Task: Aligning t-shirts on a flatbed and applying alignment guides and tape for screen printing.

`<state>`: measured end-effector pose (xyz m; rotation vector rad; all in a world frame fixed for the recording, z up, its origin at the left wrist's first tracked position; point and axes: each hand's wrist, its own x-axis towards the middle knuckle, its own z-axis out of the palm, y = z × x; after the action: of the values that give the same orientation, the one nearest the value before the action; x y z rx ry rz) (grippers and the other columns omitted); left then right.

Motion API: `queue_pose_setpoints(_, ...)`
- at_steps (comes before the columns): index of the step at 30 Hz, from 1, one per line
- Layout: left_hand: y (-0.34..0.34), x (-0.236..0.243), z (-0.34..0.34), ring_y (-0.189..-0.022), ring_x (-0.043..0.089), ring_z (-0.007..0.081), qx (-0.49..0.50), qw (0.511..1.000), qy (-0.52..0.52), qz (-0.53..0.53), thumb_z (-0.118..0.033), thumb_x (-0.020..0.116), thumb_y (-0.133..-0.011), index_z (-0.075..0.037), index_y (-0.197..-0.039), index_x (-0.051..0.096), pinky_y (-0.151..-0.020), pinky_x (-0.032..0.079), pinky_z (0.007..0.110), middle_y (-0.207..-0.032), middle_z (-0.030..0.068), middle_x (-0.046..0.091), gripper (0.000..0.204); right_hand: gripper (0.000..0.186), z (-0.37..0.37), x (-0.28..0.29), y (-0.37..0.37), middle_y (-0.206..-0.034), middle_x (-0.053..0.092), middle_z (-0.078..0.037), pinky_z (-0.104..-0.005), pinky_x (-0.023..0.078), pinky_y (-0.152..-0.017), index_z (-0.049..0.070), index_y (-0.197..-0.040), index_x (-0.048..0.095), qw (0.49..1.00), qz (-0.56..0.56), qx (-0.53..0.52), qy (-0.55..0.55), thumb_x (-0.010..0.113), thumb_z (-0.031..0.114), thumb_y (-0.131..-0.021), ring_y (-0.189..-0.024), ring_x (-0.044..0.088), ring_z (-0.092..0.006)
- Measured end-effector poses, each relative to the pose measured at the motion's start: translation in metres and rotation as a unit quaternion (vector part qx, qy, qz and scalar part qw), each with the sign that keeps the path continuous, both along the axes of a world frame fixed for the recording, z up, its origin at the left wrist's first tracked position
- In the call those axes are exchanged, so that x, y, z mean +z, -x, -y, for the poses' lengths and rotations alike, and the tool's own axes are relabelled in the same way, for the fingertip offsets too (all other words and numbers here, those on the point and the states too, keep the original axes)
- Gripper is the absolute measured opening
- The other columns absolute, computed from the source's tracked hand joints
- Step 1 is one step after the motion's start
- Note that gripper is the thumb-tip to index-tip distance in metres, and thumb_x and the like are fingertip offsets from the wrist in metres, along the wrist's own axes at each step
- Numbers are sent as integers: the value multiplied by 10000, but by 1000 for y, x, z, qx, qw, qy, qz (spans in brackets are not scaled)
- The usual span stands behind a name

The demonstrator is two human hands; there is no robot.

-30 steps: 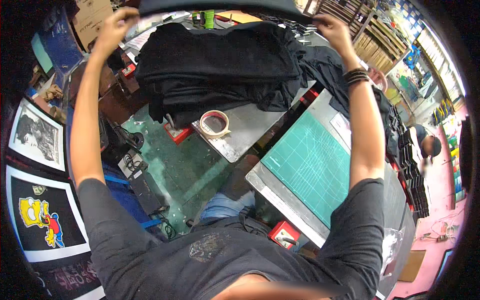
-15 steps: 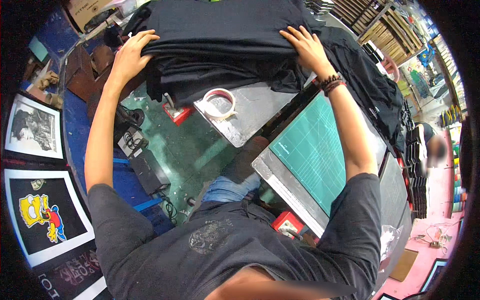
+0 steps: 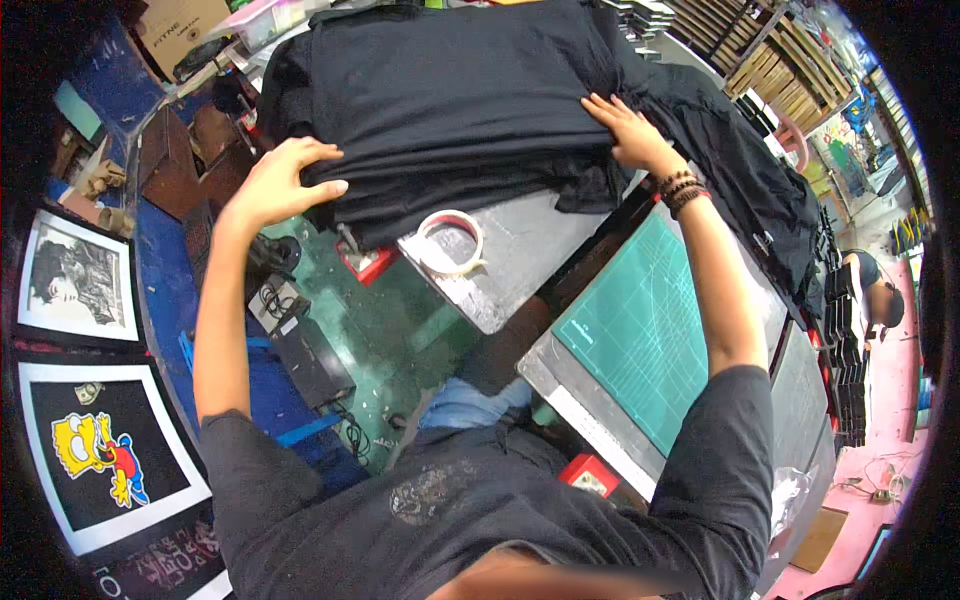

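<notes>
A black T-shirt [image 3: 460,80] lies spread over a flat board ahead of me, its near part gathered in folds. At its left edge is my left hand [image 3: 280,183], thumb and fingers apart beside the bunched cloth; whether they touch it is hard to tell. My right hand [image 3: 635,135] rests at the shirt's right edge with fingers stretched out on the fabric. Just nearer than the folds, a roll of cream masking tape [image 3: 432,250] lies flat on a grey board [image 3: 510,250].
A green cutting mat [image 3: 640,330] covers a board at the right, near a red clamp-like block [image 3: 590,474]. More black cloth [image 3: 740,160] drapes at the far right. Framed prints [image 3: 110,440] stand at the left. Another person [image 3: 875,285] is at the far right.
My left hand has come nearer along the shirt's left edge, its thumb now spread from the fingers. My right hand stays at the right edge. The whole view has shifted slightly.
</notes>
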<state>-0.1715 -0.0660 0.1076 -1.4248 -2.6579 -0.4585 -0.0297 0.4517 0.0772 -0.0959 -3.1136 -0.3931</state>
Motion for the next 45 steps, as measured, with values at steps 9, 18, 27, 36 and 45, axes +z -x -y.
queue_pose_setpoints(9,121,72,-148,-1377,555,344,23,961,-91,-259,-613,569,-1008,-117,-1433,623,-1171,401,449,-1459,179,614,655,867,42,61,145,-1634,433,-178,-583,363,-1189,199,-1561,493,952,-296,75,-24,547,791,-930,-1519,385,-389)
queue_pose_setpoints(18,224,-78,-120,-1559,333,360,226,974,-7,-22,-874,368,-926,-229,-1627,421,-1270,260,516,-1695,129,365,954,1027,-63,-54,136,-1742,266,-71,-676,205,-1241,257,-1658,332,928,-237,-195,214,416,911,-872,-1581,269,-373)
queue_pose_setpoints(27,233,-74,-118,-1564,316,369,191,981,-10,-27,-765,367,-1011,-203,-1636,401,-1269,249,497,-1694,184,343,841,882,-61,-44,84,-1763,183,-97,-611,217,-1268,281,-1684,262,940,-137,-181,255,403,780,-971,-1602,208,-388)
queue_pose_setpoints(36,110,-53,-81,-1619,139,399,128,990,44,25,-634,383,-1081,-210,-1674,310,-1270,129,607,-1745,181,214,733,237,-176,-52,-180,-1066,759,-123,-496,611,-817,202,-1071,795,860,-392,-325,-31,735,343,-891,-1003,741,-330)
queue_pose_setpoints(45,-38,3,-41,-1437,509,256,-18,955,-186,232,-224,612,-1074,14,-1491,556,-1231,314,382,-1510,156,591,483,220,-268,-50,-349,-1170,776,-79,-497,522,-980,242,-1133,807,756,-274,-595,-16,681,305,-963,-1149,718,-302)
